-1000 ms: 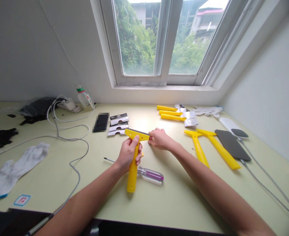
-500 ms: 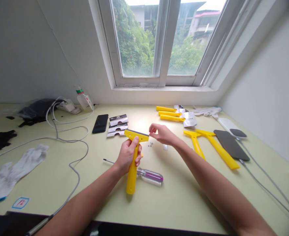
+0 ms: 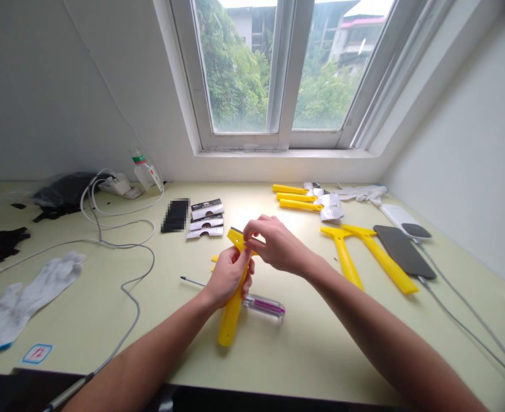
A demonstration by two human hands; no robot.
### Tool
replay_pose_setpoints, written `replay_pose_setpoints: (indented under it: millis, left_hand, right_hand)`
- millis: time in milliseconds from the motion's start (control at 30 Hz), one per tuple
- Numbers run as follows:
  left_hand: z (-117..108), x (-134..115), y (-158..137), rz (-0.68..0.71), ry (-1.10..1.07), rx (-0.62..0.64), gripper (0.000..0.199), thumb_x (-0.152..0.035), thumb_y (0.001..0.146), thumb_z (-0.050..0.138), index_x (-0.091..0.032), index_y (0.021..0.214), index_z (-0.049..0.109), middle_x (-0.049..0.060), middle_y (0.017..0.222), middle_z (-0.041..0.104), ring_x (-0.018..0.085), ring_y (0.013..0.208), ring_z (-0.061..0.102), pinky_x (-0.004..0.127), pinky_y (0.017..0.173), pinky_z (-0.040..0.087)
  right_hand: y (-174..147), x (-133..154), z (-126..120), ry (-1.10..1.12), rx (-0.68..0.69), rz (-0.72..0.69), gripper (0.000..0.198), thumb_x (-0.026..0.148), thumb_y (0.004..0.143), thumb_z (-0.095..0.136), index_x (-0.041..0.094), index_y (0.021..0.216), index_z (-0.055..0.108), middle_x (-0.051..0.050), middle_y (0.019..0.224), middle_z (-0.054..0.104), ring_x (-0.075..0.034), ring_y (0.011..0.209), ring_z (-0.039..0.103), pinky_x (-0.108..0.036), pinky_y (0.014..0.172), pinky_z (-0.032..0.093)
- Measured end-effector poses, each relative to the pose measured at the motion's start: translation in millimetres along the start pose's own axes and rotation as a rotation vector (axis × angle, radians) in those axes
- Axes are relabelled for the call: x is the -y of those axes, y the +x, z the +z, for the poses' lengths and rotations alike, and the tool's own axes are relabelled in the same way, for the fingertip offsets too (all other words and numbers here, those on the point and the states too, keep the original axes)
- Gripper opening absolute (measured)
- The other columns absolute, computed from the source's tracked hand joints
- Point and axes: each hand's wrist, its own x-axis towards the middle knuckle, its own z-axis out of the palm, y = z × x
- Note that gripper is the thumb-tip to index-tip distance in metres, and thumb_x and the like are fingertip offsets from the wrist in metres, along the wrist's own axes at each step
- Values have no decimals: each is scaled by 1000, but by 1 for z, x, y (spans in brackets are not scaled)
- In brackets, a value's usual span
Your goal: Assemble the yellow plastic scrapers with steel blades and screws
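Observation:
My left hand is wrapped round the upper handle of a yellow scraper, which tilts with its wide head away from me. A thin dark blade edge shows along the head. Over the head's right side, my right hand pinches with thumb and index finger; whether something small is between them cannot be made out. Beneath the scraper lies a screwdriver with a clear and purple handle. Small yellow pieces lie just left of the scraper head, partly hidden by my left hand.
Two yellow scrapers lie at right beside a dark grey phone. Several yellow handles with silvery packets are at the back. Slim boxes, a black pixelated object, a white glove and a looping cable lie left.
My right hand has moved left onto the scraper head, covering the spot where small metal nuts lay. The scraper has turned a little in my left hand, its head tilting.

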Motion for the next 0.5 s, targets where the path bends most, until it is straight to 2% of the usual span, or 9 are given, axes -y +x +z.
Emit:
replay_pose_setpoints:
  millis: [200, 367, 500]
  left_hand:
    - [-1, 3, -1, -7, 48, 43, 46, -61, 86, 58, -17, 79, 47, -3, 65, 55, 6, 32, 46, 19, 28, 34]
    - [3, 1, -4, -25, 76, 45, 45, -61, 86, 58, -18, 79, 47, -3, 62, 54, 7, 31, 46, 18, 27, 33]
    - [4, 0, -6, -45, 103, 51, 46, -62, 85, 59, -18, 78, 47, -4, 61, 53, 6, 31, 45, 18, 27, 33]
  right_hand:
    - [0, -1, 1, 12, 13, 4, 7, 17, 88, 59, 20, 83, 57, -1, 83, 66, -16, 85, 52, -31, 80, 36]
    - [1, -4, -5, 196, 22, 95, 6, 18, 83, 60, 21, 88, 58, -1, 90, 66, -13, 82, 54, -28, 76, 42]
    - [0, -9, -4, 319, 51, 217, 27, 26, 78, 65, 22, 104, 58, -3, 99, 64, -14, 84, 56, -27, 72, 46]
